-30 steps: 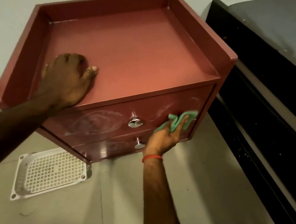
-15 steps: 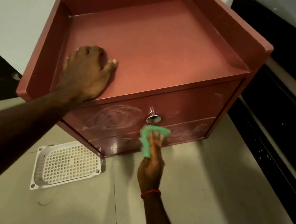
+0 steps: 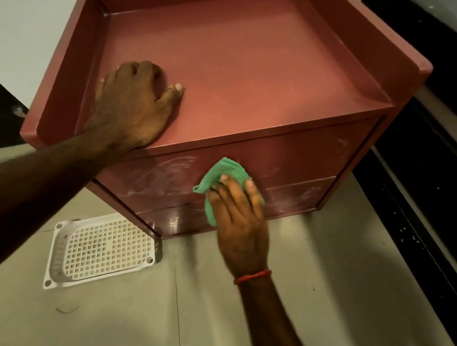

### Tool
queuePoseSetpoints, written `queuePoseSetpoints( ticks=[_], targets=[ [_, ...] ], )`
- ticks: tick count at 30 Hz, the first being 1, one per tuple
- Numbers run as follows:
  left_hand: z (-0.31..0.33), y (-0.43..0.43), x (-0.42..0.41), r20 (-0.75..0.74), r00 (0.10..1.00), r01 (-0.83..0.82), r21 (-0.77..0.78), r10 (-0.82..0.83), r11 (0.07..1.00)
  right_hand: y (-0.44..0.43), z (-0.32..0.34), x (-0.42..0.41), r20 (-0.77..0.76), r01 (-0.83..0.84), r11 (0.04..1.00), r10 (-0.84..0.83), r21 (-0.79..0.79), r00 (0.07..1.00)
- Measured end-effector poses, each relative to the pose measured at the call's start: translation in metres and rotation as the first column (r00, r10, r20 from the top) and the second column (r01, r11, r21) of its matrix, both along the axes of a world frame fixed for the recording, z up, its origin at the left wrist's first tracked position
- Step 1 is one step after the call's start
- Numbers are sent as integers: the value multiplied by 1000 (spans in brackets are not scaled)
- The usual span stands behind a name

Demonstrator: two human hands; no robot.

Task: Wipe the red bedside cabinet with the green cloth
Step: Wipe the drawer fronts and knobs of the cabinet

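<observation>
The red bedside cabinet [image 3: 249, 68] stands on the floor against a white wall, with a raised rim round its top and two drawer fronts streaked with wet smears. My left hand [image 3: 134, 105] rests palm down on the front left of the top, fingers curled, holding nothing. My right hand [image 3: 240, 220] presses the crumpled green cloth [image 3: 222, 178] flat against the middle of the upper drawer front. The drawer knobs are hidden behind this hand and the cloth.
A white perforated floor drain cover [image 3: 103, 255] lies on the beige tiled floor [image 3: 335, 303] just left of the cabinet's base. A black bed frame [image 3: 439, 177] runs along the right side, close to the cabinet.
My right hand has swept the cloth from the right end of the drawer fronts to the middle, then up over the upper knob. The left hand has stayed put.
</observation>
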State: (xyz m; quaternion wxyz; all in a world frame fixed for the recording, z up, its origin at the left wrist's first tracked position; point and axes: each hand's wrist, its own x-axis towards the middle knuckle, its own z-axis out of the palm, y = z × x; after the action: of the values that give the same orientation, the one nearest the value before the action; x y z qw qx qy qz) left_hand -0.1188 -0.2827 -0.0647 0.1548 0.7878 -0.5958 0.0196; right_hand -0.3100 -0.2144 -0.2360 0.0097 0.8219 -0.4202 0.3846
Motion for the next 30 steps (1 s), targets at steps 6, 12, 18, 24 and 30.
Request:
queuePoseSetpoints(
  ticks=[6, 12, 18, 24, 30],
  targets=[
    [-2, -1, 2, -9, 1000, 6, -5, -6, 1000, -9, 4, -12, -15, -4, 995, 3, -101, 1000],
    [-3, -3, 2, -10, 1000, 0, -12, 0, 1000, -7, 12, -10, 189, 71, 997, -64, -27, 980],
    [-1, 0, -1, -14, 1000, -1, -16, 0, 1000, -15, 48, -19, 230, 107, 961, -168, 256, 959],
    [1, 1, -1, -30, 999, -12, -18, 12, 1000, -29, 69, -26, 361, 4, 899, -181, 439, 915],
    [-2, -2, -2, -7, 1000, -7, -3, 7, 1000, -22, 74, -23, -375, -25, 996, -10, -88, 927]
  ],
)
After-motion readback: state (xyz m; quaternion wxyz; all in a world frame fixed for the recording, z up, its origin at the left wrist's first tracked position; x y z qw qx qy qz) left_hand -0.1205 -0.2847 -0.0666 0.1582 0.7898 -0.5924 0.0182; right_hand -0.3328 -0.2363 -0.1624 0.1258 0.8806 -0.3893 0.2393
